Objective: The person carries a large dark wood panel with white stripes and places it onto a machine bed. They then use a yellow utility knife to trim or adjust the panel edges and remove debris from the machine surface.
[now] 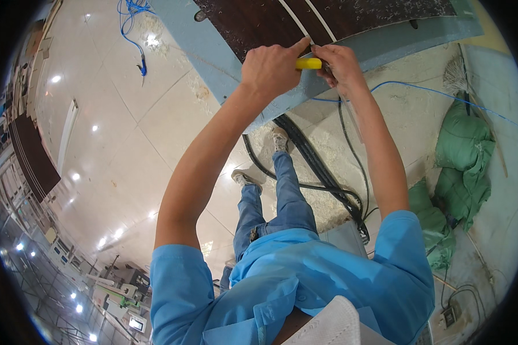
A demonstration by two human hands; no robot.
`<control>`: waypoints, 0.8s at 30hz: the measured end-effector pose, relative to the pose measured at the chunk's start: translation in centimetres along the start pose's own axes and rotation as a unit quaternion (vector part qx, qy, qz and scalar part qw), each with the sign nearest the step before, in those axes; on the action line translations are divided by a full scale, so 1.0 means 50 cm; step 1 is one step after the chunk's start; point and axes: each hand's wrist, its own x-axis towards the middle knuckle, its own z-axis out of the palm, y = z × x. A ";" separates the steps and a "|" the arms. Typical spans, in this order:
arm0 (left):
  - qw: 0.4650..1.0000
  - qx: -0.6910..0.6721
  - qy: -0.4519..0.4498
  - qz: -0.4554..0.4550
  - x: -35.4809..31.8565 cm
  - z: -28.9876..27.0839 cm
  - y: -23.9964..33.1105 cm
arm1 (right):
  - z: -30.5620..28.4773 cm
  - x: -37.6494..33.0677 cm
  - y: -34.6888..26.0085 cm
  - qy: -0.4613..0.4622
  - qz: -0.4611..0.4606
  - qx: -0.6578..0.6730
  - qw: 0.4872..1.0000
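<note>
A dark brown panel (259, 26) with two narrow white strips (294, 17) lies on a light blue work surface (213, 57). My left hand (270, 68) is at the panel's near edge, closed round a yellow-handled tool (309, 63), with its index finger stretched to the end of a strip. Most of the tool is hidden in the palm, so its kind does not show. Just right of it, my right hand (341, 64) has its fingers pinched together at the same edge. Whatever sits in that pinch is too small to make out.
Black hoses (313, 155) run across the floor beside my feet. A blue air line (408, 82) stretches to the right, near green sacks (463, 144). Blue coiled tubing (133, 40) hangs at the far left. Pale shavings (328, 213) litter the tiles. Another striped panel (31, 155) is at the left.
</note>
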 end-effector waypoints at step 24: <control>0.999 0.017 -0.024 0.013 0.028 -0.015 -0.017 | 0.008 -0.009 0.006 0.038 -0.005 0.009 0.999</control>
